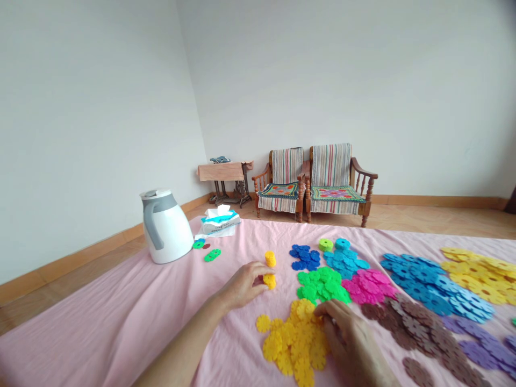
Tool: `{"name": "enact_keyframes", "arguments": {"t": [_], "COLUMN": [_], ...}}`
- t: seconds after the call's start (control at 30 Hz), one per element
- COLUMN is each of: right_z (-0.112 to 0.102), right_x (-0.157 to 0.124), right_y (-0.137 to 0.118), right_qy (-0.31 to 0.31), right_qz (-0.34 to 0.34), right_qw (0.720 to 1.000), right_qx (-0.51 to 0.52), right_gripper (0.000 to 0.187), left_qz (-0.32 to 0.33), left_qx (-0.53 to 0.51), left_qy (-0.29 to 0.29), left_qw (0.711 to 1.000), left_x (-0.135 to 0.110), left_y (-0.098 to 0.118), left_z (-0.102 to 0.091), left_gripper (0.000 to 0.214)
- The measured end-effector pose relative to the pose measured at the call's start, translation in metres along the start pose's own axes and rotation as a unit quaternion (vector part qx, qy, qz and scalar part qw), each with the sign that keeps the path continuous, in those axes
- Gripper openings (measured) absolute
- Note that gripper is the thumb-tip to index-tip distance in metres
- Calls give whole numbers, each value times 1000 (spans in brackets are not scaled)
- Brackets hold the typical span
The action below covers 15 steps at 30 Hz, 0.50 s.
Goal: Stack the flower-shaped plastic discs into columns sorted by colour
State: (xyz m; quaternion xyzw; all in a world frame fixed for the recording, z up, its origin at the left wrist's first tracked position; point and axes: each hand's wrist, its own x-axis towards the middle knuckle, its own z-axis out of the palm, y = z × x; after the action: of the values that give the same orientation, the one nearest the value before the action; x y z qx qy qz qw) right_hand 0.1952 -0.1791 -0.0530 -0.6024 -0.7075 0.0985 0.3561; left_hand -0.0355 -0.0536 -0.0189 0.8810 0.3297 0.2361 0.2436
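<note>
My left hand [246, 284] has its thumb and fingers curled around a short stack of yellow snowflake discs [269, 281] on the cloth. Just behind it stands a second yellow stack [270, 259]. My right hand [347, 334] rests at the right edge of a loose pile of yellow snowflake discs [285, 339], its fingers bent down. The index fingertip touches the pile; whatever lies under the fingers is hidden. Beyond the right hand are a green disc pile [323, 285] and a pink disc pile [368, 286].
Dark blue [305, 257], light blue [345, 262], brown [419, 325] and purple discs [481, 344] cover the right side of the pink cloth [161, 317]. A white and grey jug [171, 228] and a tissue box [220, 221] stand at back left.
</note>
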Motion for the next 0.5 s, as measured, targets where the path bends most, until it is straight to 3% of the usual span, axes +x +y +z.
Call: {"name": "enact_keyframes", "arguments": {"t": [0.2, 0.4, 0.5], "right_z": [-1, 0, 1], "right_x": [0, 0, -1], "right_y": [-1, -2, -2], "right_qy": [-12, 15, 15], "right_qz": [1, -1, 5], "right_qw": [1000, 1000, 1000], "right_qx": [-1, 7, 9], "right_gripper": [26, 25, 27], "left_qz": [-11, -7, -30], "left_qx": [6, 1, -20], "left_qy": [1, 29, 33], "left_qw": [1000, 1000, 999], "left_x": [0, -1, -1], "left_y": [1, -4, -10], "left_z": [1, 1, 1], "left_gripper": [41, 57, 53]}}
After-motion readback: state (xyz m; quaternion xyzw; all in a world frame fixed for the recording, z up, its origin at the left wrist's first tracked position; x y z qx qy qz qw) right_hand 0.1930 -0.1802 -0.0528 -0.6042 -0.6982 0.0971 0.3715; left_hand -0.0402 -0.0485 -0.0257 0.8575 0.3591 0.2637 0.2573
